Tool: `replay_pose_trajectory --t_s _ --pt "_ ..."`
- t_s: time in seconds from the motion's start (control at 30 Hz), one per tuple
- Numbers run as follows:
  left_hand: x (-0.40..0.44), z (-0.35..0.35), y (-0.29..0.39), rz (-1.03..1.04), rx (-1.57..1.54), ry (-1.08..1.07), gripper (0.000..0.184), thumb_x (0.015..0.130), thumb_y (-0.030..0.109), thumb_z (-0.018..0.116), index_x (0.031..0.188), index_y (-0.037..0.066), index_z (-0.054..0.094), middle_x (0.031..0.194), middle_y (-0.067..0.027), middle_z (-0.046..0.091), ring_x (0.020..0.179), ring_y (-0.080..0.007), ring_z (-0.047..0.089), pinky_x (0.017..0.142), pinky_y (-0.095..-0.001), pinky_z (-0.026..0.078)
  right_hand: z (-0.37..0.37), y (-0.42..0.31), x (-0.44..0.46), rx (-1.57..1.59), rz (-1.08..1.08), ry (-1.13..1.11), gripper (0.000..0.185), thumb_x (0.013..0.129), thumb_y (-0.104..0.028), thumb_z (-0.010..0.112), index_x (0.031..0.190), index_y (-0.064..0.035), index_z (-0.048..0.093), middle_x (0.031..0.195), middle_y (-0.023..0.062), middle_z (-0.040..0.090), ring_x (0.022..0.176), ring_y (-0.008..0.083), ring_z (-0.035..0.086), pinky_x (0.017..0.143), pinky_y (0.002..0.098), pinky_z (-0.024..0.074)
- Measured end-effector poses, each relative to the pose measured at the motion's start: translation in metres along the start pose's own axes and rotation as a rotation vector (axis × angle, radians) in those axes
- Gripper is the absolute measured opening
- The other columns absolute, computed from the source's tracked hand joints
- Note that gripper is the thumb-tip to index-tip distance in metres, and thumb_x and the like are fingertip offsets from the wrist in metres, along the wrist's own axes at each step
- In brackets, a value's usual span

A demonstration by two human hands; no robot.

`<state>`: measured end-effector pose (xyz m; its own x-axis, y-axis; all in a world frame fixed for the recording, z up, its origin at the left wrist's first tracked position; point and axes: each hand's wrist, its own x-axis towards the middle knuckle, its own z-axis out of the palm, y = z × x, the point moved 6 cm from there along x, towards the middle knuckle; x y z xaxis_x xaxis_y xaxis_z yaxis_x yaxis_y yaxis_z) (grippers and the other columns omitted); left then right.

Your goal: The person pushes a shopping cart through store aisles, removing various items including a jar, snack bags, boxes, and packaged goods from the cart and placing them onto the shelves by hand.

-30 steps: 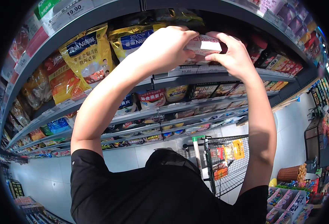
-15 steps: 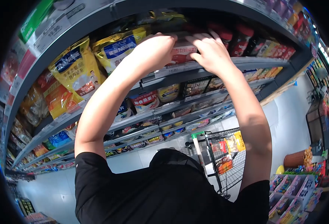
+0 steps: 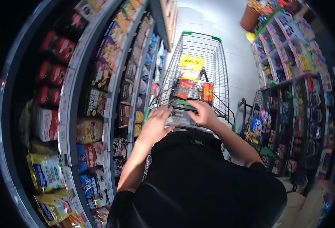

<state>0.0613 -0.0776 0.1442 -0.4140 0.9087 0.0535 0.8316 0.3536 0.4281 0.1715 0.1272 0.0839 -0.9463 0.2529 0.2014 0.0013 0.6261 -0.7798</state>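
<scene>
Left hand [image 3: 157, 123] fingers spread, right hand [image 3: 204, 114] thumb apart, nothing visibly held; both at near end of green-cornered black wire shopping cart [image 3: 216, 38], contact unclear; apparent step: cart handling; pushing calls for two-handed grip

Light falls unevenly around the left grip [image 3: 157, 123] and the right grip [image 3: 201, 113]; both are moderately lit and slightly soft, with a brighter patch along the left forearm [image 3: 132, 169]. Ahead of them the floor [image 3: 237, 64] is pale, with a whitish sheen towards the top. Left of the grips, deep shadow fills the recesses behind the curving shelf rail [image 3: 65, 125], bowed by fisheye distortion. To their right the racks [image 3: 308, 114] are dim, and the outermost goods seem smeared. Black surrounds the round view. Nearer than the grips, faint light streaks the dark shirt [image 3: 205, 178].
</scene>
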Motion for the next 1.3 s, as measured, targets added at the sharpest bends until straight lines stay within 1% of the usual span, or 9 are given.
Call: replay_pose_trajectory --t_s 0.07,0.13,0.2,0.23,0.3,0.43,0.87,1.17,1.3 --pt "0.013 0.078 -0.024 0.033 -0.006 -0.153 0.062 0.091 0.029 0.083 0.144 0.006 0.063 0.144 -0.0220 0.067 0.140 -0.0385 0.060 0.122 -0.0528 0.043 -0.034 0.039 -0.058 -0.100 0.245 -0.091 0.050 0.097 -0.030 0.078 0.140 -0.0047 0.069 0.133 0.0186 0.074 0.121 0.0373 0.070 0.105 0.0460 0.0553" --pt "0.029 0.119 -0.037 0.085 0.000 -0.173 0.055 0.092 0.034 0.082 0.137 0.005 0.070 0.136 -0.0224 0.072 0.131 -0.0400 0.066 0.116 -0.0513 0.049 -0.045 0.083 -0.114 -0.151 0.430 -0.214 0.062 0.093 -0.053 0.078 0.133 -0.0049 0.073 0.122 0.0156 0.078 0.116 0.0358 0.073 0.101 0.0454 0.0570" --pt "0.027 0.167 -0.061 -0.280 0.185 -0.830 0.048 0.095 0.045 0.073 0.126 0.009 0.078 0.124 -0.0208 0.078 0.119 -0.0383 0.073 0.106 -0.0501 0.056 -0.045 0.100 -0.144 -0.332 0.569 -0.483 0.058 0.092 -0.054 0.077 0.126 -0.0072 0.077 0.115 0.0145 0.079 0.110 0.0359 0.075 0.099 0.0463 0.0582" --pt "0.029 0.171 -0.061 -0.273 0.194 -0.838 0.048 0.095 0.045 0.073 0.126 0.009 0.078 0.124 -0.0208 0.078 0.119 -0.0383 0.073 0.106 -0.0501 0.056 -0.042 0.110 -0.165 -0.519 0.696 -0.768 0.055 0.091 -0.056 0.077 0.119 -0.0095 0.080 0.107 0.0134 0.081 0.104 0.0360 0.077 0.097 0.0473 0.0594" --pt "0.032 0.174 -0.059 -0.207 0.250 -0.828 0.055 0.097 0.056 0.068 0.107 0.004 0.084 0.112 -0.0202 0.081 0.109 -0.0393 0.077 0.094 -0.0508 0.061 -0.027 0.128 -0.171 -0.580 0.695 -0.690 0.053 0.090 -0.057 0.074 0.111 -0.0093 0.082 0.103 0.0143 0.081 0.101 0.0371 0.078 0.095 0.0484 0.0605" --pt "0.030 0.169 -0.055 -0.259 0.291 -0.777 0.046 0.096 0.048 0.066 0.105 0.007 0.085 0.114 -0.0197 0.081 0.111 -0.0370 0.077 0.096 -0.0487 0.061 -0.021 0.132 -0.161 -0.587 0.686 -0.687 0.044 0.089 -0.047 0.067 0.099 -0.0079 0.085 0.102 0.0204 0.081 0.098 0.0393 0.079 0.092 0.0499 0.0625" --pt "-0.016 0.176 -0.032 -0.239 0.325 -0.666 0.044 0.092 0.044 0.060 0.110 0.012 0.084 0.118 -0.0186 0.080 0.114 -0.0358 0.077 0.101 -0.0487 0.060 -0.015 0.107 -0.204 -0.723 0.689 -0.529 0.038 0.087 -0.040 0.070 0.103 -0.0095 0.085 0.102 0.0176 0.082 0.095 0.0357 0.080 0.088 0.0470 0.0639" --pt "-0.130 0.186 -0.007 -0.202 0.297 -0.676 0.046 0.091 0.040 0.063 0.112 0.004 0.084 0.121 -0.0215 0.080 0.115 -0.0359 0.077 0.102 -0.0463 0.060 0.036 0.037 -0.305 -0.755 0.734 -0.542 0.038 0.089 -0.038 0.066 0.102 -0.0075 0.085 0.103 0.0173 0.082 0.099 0.0354 0.080 0.090 0.0468 0.0632" --pt "-0.198 0.191 0.010 -0.184 0.339 -0.668 0.043 0.089 0.039 0.060 0.110 0.011 0.085 0.119 -0.0199 0.080 0.114 -0.0355 0.077 0.099 -0.0481 0.060 0.064 0.013 -0.362 -0.764 0.700 -0.511 0.039 0.089 -0.039 0.065 0.102 -0.0077 0.085 0.103 0.0177 0.082 0.098 0.0368 0.080 0.090 0.0477 0.0632"
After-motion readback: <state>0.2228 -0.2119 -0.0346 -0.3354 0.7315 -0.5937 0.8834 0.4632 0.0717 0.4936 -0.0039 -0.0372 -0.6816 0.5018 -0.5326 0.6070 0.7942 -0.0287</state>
